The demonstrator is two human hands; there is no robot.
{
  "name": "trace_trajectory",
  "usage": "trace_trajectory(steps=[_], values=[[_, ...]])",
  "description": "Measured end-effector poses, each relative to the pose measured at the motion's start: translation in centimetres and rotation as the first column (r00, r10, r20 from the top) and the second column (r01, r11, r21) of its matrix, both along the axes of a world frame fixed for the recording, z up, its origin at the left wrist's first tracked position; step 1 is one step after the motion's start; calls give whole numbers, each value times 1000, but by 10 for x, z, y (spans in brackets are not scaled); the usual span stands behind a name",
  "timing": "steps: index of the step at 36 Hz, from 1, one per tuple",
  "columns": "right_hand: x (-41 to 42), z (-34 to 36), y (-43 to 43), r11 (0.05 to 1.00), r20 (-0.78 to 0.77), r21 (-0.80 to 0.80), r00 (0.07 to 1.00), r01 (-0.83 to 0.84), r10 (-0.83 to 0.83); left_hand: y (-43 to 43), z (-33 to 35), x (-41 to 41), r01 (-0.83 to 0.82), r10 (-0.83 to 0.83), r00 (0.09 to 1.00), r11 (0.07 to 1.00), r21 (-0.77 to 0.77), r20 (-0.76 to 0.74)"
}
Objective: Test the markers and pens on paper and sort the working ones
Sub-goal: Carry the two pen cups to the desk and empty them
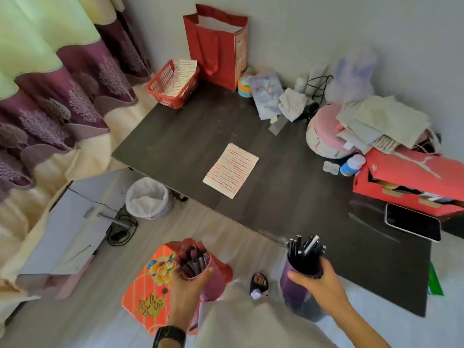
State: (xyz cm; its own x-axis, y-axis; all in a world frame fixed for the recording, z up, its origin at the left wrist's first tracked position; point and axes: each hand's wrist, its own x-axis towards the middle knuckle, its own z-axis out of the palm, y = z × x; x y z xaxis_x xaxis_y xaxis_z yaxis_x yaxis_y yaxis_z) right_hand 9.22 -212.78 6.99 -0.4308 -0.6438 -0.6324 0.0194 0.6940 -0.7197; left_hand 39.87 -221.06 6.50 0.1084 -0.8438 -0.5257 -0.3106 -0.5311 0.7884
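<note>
My left hand (187, 285) grips a pink mesh cup (213, 282) packed with several dark red pens (193, 258), held above an orange patterned stool. My right hand (319, 280) grips a purple mesh cup (292, 280) full of several black pens (305, 247), held over the near edge of the dark table (288, 197). A lined sheet of paper (230, 170) covered in red marks lies flat in the middle of the table, apart from both hands.
A red basket (173, 82) and red gift bag (218, 43) stand at the table's far left. Cloths, a pink round box (324, 136), a red shoebox (406, 177) and a phone (413, 222) crowd the right side. A white bin (148, 198) sits on the floor.
</note>
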Motion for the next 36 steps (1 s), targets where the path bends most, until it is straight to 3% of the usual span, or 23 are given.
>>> trace_trajectory(steps=[8,16,25,31,36], values=[[-27,16,-103,999,-3,-47,1000,-2,2,-94,26,-29,-53,52,998,997,-50,-23],[-10,2,-163,995,70,-50,994,90,-87,-182,49,-42,21,-27,999,982,-186,-29],[20,-25,-209,968,29,88,971,234,-238,-302,32,-45,258,-258,962,966,10,90],[37,-23,-245,939,-24,197,959,282,-283,-370,26,-65,534,-549,833,830,160,71],[40,-29,-278,915,-72,204,937,349,-341,-413,11,-94,727,-753,657,645,237,31]])
